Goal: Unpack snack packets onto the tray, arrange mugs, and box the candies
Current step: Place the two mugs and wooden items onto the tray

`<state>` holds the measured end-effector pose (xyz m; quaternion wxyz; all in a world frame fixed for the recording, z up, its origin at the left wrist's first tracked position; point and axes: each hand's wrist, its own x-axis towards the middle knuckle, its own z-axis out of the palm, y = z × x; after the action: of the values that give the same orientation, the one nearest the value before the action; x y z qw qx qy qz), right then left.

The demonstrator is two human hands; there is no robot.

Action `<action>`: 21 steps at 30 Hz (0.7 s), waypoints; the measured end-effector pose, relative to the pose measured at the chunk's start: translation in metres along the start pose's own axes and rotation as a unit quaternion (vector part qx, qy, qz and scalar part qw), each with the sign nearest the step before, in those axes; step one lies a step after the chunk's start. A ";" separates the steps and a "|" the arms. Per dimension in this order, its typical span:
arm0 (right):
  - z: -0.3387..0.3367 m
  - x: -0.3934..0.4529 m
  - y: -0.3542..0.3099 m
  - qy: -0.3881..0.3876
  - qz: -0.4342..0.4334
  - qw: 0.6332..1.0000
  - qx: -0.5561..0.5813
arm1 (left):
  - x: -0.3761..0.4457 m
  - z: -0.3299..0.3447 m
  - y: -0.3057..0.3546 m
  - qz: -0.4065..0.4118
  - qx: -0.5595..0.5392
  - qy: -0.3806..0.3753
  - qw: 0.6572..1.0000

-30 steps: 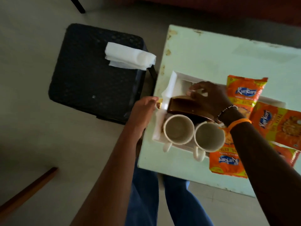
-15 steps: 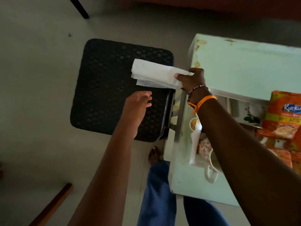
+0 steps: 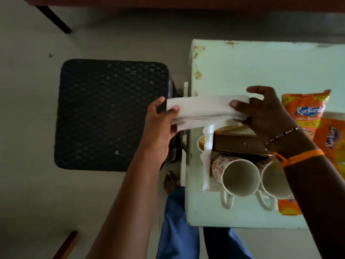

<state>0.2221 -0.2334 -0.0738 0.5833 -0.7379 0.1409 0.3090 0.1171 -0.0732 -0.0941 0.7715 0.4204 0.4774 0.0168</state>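
Both hands hold a folded white cloth over the table's left edge: my left hand grips its left end, my right hand its right end. Below the cloth a white tray carries a brown box and two white mugs, one with red flowers and one partly hidden by my right forearm. Orange snack packets lie at the tray's right. A small gold-rimmed cup sits at the tray's left edge.
The tray rests on a pale green table with a chipped left edge. A black woven stool stands on the floor to the left. A dark furniture leg is at the top left, a wooden stick at the bottom left.
My right hand lifted the white cloth off the black stool and carried it right, over the table's edge. My left hand has taken hold of its other end. The stool's top is bare.
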 end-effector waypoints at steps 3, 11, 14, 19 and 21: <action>-0.035 -0.014 0.018 0.066 -0.052 0.986 -0.143 | -0.015 0.017 -0.020 0.009 0.060 -0.008 0.998; -0.096 -0.043 0.054 0.085 -0.090 0.932 -0.340 | -0.048 0.051 -0.079 0.072 0.288 0.023 0.955; -0.108 -0.049 0.058 0.094 -0.083 0.923 -0.365 | -0.052 0.057 -0.086 0.060 0.300 0.027 0.952; -0.119 -0.049 0.058 0.114 -0.058 0.918 -0.376 | -0.053 0.066 -0.081 0.038 0.321 0.006 0.946; -0.119 -0.046 0.059 0.108 -0.045 0.921 -0.372 | -0.052 0.071 -0.081 0.026 0.325 0.001 0.945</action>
<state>0.1882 -0.3692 -0.0757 0.2618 -0.9361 0.0445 0.2307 0.1117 -0.1929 -0.0964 0.5919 0.6608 0.4461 -0.1188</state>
